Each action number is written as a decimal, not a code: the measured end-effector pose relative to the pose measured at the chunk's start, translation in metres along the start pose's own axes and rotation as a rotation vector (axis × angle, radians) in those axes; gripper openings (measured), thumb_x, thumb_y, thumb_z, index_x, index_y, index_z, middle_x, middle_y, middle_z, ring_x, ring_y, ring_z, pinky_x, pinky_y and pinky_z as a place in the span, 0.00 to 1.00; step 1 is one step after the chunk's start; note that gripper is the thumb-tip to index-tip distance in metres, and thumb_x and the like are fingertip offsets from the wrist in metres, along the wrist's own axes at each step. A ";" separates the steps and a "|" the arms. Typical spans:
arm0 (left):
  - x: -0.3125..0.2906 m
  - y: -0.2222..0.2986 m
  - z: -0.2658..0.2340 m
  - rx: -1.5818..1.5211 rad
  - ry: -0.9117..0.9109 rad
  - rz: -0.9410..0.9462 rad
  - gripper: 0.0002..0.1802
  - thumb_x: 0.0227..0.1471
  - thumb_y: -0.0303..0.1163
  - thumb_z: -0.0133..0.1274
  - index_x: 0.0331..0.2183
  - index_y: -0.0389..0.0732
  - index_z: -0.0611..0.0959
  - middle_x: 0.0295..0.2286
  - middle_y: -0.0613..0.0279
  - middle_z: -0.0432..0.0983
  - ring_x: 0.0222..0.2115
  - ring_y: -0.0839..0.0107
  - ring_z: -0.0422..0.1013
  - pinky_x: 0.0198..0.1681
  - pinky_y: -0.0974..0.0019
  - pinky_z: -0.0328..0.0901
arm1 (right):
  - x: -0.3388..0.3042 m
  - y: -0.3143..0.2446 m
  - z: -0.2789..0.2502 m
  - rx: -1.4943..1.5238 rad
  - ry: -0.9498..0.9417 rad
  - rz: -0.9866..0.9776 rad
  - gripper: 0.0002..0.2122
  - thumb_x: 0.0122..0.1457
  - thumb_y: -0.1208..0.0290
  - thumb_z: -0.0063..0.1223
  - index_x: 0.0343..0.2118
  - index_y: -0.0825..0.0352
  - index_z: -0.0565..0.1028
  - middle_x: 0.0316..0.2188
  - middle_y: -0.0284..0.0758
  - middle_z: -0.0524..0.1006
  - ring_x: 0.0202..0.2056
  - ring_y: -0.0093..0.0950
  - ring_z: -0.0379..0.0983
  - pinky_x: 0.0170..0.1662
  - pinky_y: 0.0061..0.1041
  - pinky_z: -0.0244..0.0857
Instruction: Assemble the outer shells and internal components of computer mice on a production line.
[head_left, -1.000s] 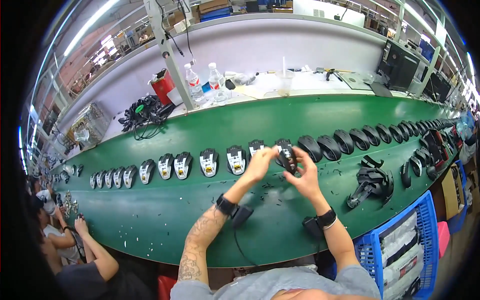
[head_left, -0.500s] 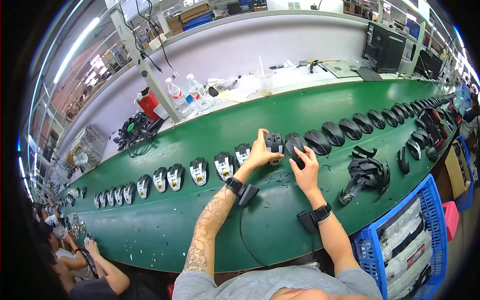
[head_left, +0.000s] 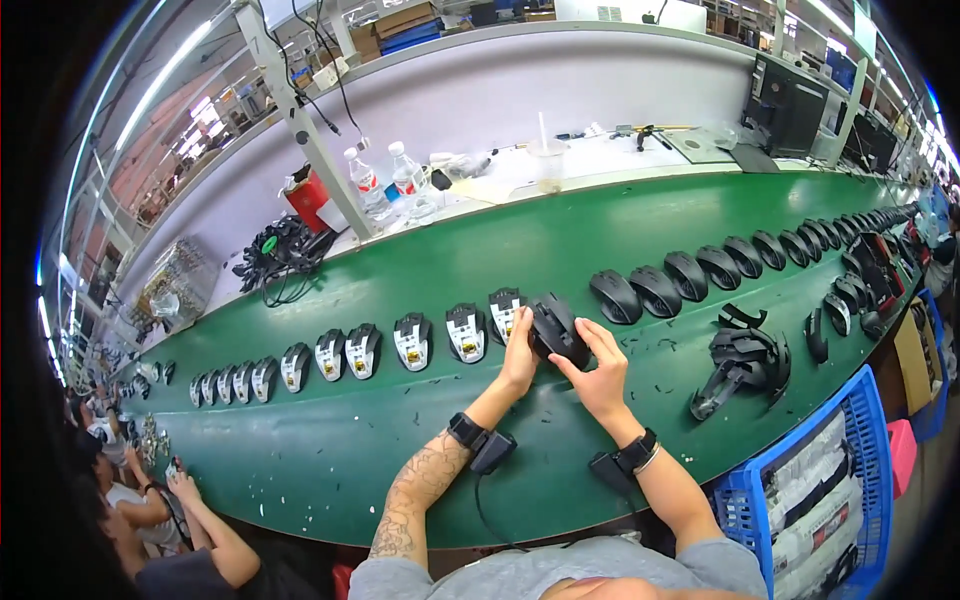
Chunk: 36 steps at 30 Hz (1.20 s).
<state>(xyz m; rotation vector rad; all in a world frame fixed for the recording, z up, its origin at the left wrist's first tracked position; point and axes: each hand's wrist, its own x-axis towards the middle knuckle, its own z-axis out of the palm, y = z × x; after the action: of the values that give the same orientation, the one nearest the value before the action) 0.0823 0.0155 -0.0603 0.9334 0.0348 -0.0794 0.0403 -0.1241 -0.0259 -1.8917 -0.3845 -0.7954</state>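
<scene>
Mouse (head_left: 559, 330) at frame centre, pinched between my left hand (head_left: 519, 357) and right hand (head_left: 602, 375). Bench (head_left: 350, 450) spreads wide lower left; its near edge curves along the bottom, crate (head_left: 876, 440) beside it, lower right.

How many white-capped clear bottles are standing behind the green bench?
2: the left bottle, just right of the slanted post, and the right bottle beside it, both on the white ledge. Others may be hidden.
</scene>
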 end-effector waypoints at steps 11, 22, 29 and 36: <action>-0.024 0.009 0.022 0.301 -0.052 0.128 0.25 0.48 0.28 0.55 0.45 0.42 0.62 0.36 0.61 0.68 0.37 0.76 0.66 0.39 0.72 0.63 | 0.000 0.008 -0.004 -0.024 -0.169 0.084 0.26 0.40 0.71 0.64 0.46 0.65 0.72 0.47 0.43 0.69 0.48 0.39 0.64 0.51 0.33 0.59; -0.022 0.023 0.021 0.058 -0.033 0.189 0.30 0.38 0.16 0.58 0.44 0.40 0.64 0.42 0.55 0.69 0.41 0.66 0.69 0.47 0.64 0.65 | -0.009 0.029 0.003 1.114 -0.238 0.982 0.13 0.59 0.63 0.48 0.40 0.68 0.70 0.38 0.32 0.72 0.41 0.24 0.67 0.48 0.28 0.60; -0.016 0.013 0.031 0.077 0.053 0.120 0.28 0.37 0.16 0.57 0.42 0.39 0.66 0.38 0.58 0.70 0.38 0.68 0.69 0.43 0.65 0.65 | -0.014 0.039 0.004 1.146 -0.084 0.995 0.11 0.57 0.63 0.50 0.31 0.67 0.72 0.33 0.31 0.73 0.36 0.22 0.68 0.41 0.26 0.63; 0.052 -0.008 0.054 0.096 0.339 -0.065 0.17 0.47 0.39 0.51 0.37 0.39 0.71 0.34 0.61 0.70 0.34 0.68 0.68 0.41 0.65 0.63 | 0.011 0.061 -0.019 0.401 -0.185 0.795 0.15 0.51 0.63 0.58 0.37 0.68 0.74 0.36 0.34 0.75 0.33 0.24 0.70 0.35 0.27 0.66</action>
<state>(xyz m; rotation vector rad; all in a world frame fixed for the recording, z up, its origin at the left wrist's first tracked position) 0.1328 -0.0356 -0.0376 1.0332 0.3783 0.0176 0.0771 -0.1687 -0.0546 -1.5426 0.1084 -0.0044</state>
